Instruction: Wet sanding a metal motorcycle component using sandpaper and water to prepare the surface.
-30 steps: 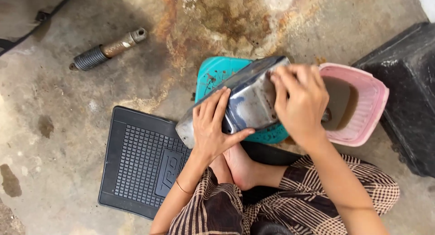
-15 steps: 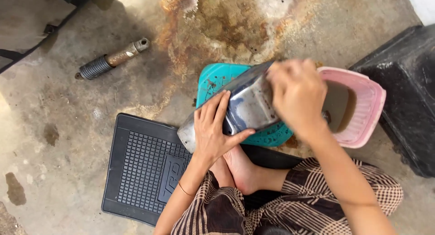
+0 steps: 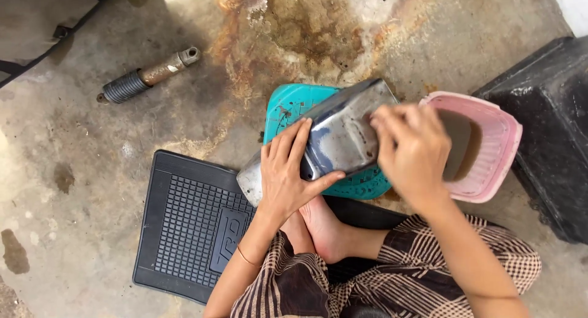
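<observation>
Head view, looking straight down at a person sitting cross-legged on a stained concrete floor [image 3: 73,220]. A curved shiny metal cover [image 3: 337,140], long and dented, lies tilted across a turquoise plastic stool [image 3: 285,109]. The left hand [image 3: 288,174] is spread flat over the cover's lower end, fingers wide and thumb hooked around its edge, pinning it down. The right hand [image 3: 413,149] is curled over the cover's upper right part; its fingers are blurred, and I cannot tell whether they pinch a cloth or pad or simply press on the metal.

Compared with a second ago, the left hand sits in the same place, while the right hand has slid from the top of the cover towards its right end and back, blurred in both later moments. That reads as a rubbing stroke along the metal, so the scrubbing seems to be under way rather than finished.

Just right of the cover, a pink plastic basin [image 3: 496,152] holds murky brown water, partly hidden behind the right hand. A black bin [image 3: 545,140] stands touching or just beside the basin; its contents do not show. A black rubber car mat [image 3: 190,226] lies under the person's legs, and a shock absorber [image 3: 147,76] rests well apart, up left.
</observation>
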